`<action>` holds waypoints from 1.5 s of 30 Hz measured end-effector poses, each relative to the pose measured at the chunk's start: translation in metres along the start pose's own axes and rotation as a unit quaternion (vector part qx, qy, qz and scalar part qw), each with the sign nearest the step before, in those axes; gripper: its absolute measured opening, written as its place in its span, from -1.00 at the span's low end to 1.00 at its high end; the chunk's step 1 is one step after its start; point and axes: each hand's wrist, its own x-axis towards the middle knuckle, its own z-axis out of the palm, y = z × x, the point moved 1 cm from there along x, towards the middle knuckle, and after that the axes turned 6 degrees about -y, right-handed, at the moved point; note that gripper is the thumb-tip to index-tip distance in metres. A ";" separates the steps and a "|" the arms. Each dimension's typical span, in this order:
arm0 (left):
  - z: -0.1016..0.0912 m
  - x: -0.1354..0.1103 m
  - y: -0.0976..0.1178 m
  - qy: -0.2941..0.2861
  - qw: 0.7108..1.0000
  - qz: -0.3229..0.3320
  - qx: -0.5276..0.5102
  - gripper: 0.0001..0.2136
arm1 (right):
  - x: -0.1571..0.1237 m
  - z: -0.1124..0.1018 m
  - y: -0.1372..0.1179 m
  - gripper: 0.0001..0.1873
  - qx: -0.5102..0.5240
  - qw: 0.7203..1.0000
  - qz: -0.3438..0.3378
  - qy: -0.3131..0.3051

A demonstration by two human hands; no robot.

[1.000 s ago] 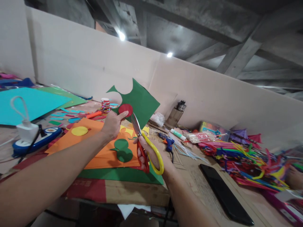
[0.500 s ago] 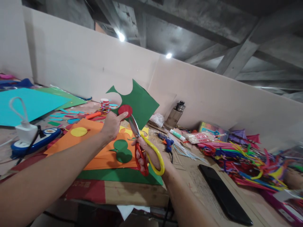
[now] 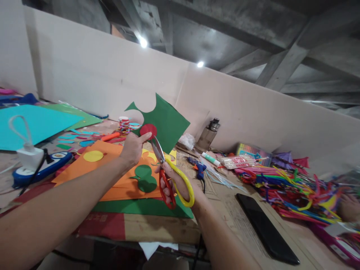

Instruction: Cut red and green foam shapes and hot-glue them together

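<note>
My left hand (image 3: 132, 148) pinches a green sheet (image 3: 171, 122) with a red disc (image 3: 147, 130) laid against its lower left part, the thumb on the disc. Curved notches run along the sheet's upper left edge. My right hand (image 3: 174, 182) is wrapped round the handles of scissors (image 3: 180, 180), one loop yellow and one red. Their blades point up and left, at the sheet's edge beside the red disc. Below lie cut green discs (image 3: 146, 183) on orange sheets (image 3: 112, 187), with a yellow disc (image 3: 93, 155) to the left.
At the right are a black phone (image 3: 266, 228), a heap of coloured pipe cleaners (image 3: 292, 187) and another person's hand (image 3: 348, 206). A blue glue gun (image 3: 200, 169), a glue stick (image 3: 210, 159) and a bottle (image 3: 208, 134) stand or lie behind. A power strip (image 3: 42, 168) is at left.
Hardly anything differs. The scissors and my right hand have shifted very slightly left, and the other person's hand at the far right has moved a little.
</note>
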 end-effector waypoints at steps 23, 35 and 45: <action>0.006 -0.006 -0.002 0.066 0.996 -0.052 -0.042 -0.73 | 0.007 0.015 0.005 -0.35 0.012 0.998 -0.027 0.052; 0.031 -0.025 0.004 0.075 0.972 -0.149 -0.166 -0.87 | 0.025 0.018 0.009 -0.55 -0.006 0.988 -0.075 0.138; 0.031 -0.030 0.009 0.041 0.980 -0.146 -0.125 -0.79 | 0.017 0.012 0.003 -0.51 -0.026 0.988 -0.063 0.141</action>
